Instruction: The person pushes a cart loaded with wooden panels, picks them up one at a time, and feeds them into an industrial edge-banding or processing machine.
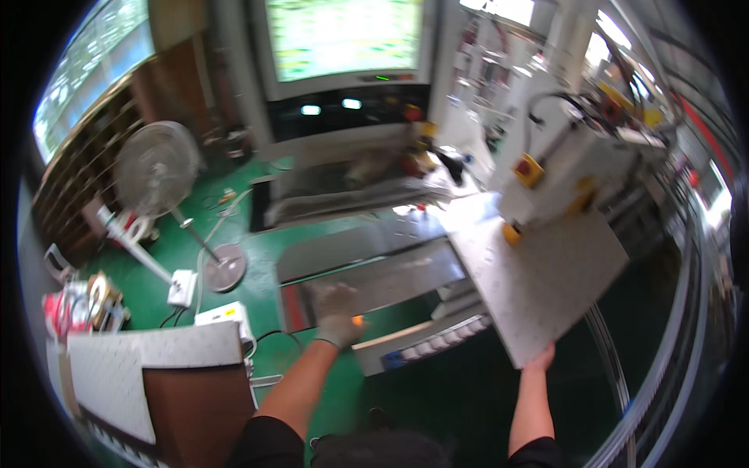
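Observation:
My right hand [540, 359], bare, is closed on the near corner of a large pale speckled panel [538, 285]. The panel tilts away to the right, and its far side reaches under the machine head [554, 168]. In a light work glove, my left hand [337, 308] is over the left part of a grey metal machine bed [390, 277]; motion smears its fingers, so I cannot tell whether it touches the bed. Beside that wrist shows a small orange spot [359, 320]. A narrow shelf [425, 343] with a row of white pieces runs just right of the left hand.
Straight ahead stands a control cabinet with a bright screen [345, 39]. A pedestal fan [158, 168] is on the green floor to the left. Stacked boards [191, 347] lie at the lower left. Metal rails [663, 398] curve along the right, and an orange-red button box [528, 169] juts out.

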A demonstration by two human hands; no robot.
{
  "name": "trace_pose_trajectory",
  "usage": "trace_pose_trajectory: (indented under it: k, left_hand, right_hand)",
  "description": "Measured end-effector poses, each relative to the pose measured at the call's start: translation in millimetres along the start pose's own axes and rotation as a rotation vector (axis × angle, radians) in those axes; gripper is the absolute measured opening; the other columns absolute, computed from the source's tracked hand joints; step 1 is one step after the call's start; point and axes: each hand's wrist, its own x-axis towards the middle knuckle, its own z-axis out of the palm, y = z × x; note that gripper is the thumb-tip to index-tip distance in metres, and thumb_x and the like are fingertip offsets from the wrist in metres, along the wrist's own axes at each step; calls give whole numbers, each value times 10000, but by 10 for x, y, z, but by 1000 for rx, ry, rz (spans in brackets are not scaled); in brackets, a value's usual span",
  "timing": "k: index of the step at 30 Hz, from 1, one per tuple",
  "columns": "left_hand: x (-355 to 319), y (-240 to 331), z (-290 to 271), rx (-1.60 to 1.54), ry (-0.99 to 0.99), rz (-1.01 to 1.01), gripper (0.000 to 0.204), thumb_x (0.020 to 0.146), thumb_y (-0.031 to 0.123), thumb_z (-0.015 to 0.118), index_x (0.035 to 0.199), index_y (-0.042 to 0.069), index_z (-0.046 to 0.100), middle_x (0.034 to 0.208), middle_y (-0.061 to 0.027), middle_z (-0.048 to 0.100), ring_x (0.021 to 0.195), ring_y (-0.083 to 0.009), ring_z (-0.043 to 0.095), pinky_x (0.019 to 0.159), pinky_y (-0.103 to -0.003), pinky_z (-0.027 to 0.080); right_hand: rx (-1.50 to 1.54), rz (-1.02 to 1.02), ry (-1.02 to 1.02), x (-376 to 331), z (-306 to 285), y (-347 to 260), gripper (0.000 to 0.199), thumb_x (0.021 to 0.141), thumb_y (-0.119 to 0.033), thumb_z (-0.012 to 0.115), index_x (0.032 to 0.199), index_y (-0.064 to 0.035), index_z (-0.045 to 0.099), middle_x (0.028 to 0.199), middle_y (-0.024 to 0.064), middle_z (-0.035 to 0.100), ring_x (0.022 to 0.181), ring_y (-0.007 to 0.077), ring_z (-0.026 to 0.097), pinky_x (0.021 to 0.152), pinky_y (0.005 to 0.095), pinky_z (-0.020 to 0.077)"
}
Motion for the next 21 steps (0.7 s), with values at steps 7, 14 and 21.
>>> trace_pose_trajectory:
  k: [7,14,21]
  left_hand:
    - [-2792,-651,-54,-358,236,179,408,927,303,668,1258,64,657,1389,-137,595,1334,-329,540,1117,-414,434]
    - [-5546,-2736,393,-612,630,-1104,323,986,309,549,1069,56,732,1120,-168,719,1047,-350,682,959,-441,530]
    - [-7471,-4458,629,-1710,1391,-1646,692,988,547,544,1488,78,445,1390,-156,587,1215,-309,582,1079,-468,409]
  right_hand:
    - [-222,186,262,-1217,-812,1257,536,926,-521,683,1203,-63,665,922,58,728,715,120,648,615,248,528]
    - [-1662,871,-823,-3168,-1250,2662,445,1008,-472,595,1214,-84,668,948,73,714,804,258,644,709,390,528]
    - [-1770,537,-1350,-3801,-1120,3071,365,978,-319,683,1249,-75,672,978,53,708,789,138,660,653,301,526]
